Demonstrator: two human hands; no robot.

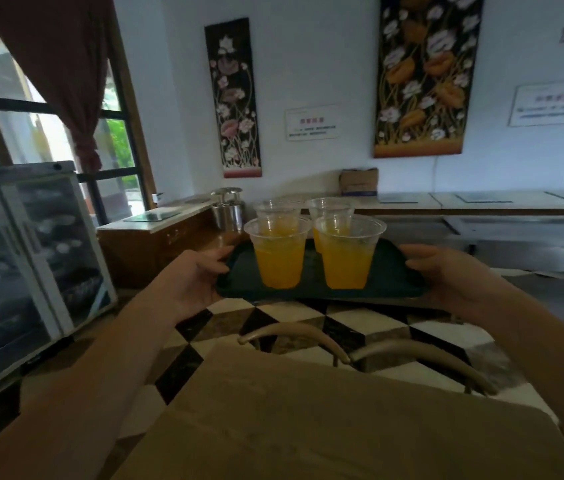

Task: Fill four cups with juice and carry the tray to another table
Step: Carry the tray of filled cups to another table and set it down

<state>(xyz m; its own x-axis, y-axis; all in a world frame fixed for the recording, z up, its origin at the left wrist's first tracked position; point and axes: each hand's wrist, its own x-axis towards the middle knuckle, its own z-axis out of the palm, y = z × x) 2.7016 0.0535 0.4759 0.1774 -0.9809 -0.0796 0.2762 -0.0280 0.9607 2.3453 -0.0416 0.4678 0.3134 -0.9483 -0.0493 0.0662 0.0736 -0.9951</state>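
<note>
I hold a dark green tray (239, 285) level in the air in front of me. My left hand (194, 275) grips its left edge and my right hand (447, 275) grips its right edge. Several clear plastic cups of orange juice stand upright on it: a near left cup (279, 258), a near right cup (348, 261), and two more behind them, a far left cup (275, 207) and a far right cup (329, 206), partly hidden.
A beige table (325, 427) lies just below me, with two curved chair backs (308, 336) beyond it over a checkered floor. A glass-door cabinet (21, 265) stands at left. Ahead, a counter (481, 202) carries a steel pot (228, 209) and a cardboard box (358, 181).
</note>
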